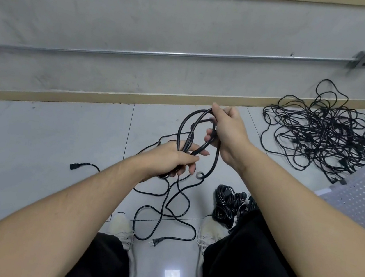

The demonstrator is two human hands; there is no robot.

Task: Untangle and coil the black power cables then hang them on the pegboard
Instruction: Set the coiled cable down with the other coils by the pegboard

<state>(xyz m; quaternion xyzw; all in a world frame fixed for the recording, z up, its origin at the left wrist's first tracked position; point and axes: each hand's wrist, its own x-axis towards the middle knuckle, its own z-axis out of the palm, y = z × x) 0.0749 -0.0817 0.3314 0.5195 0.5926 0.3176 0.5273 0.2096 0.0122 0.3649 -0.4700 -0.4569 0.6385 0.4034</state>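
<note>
While the tangled cables (324, 133) lie on the floor (46, 141), both hands — left hand (171, 158), right hand (227, 131) — clamp their fingers on the cable loops (184, 126).

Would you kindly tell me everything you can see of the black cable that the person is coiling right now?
The thin black rubbery power cable is partly coiled: a few loops stand between both hands. The left hand grips the loops' lower end; the right hand pinches the top. The rest trails loose over the pale tiled floor in slack curves between the white shoes. One end carries a two-prong plug, the other a block-shaped connector; both lie on the floor.
</note>
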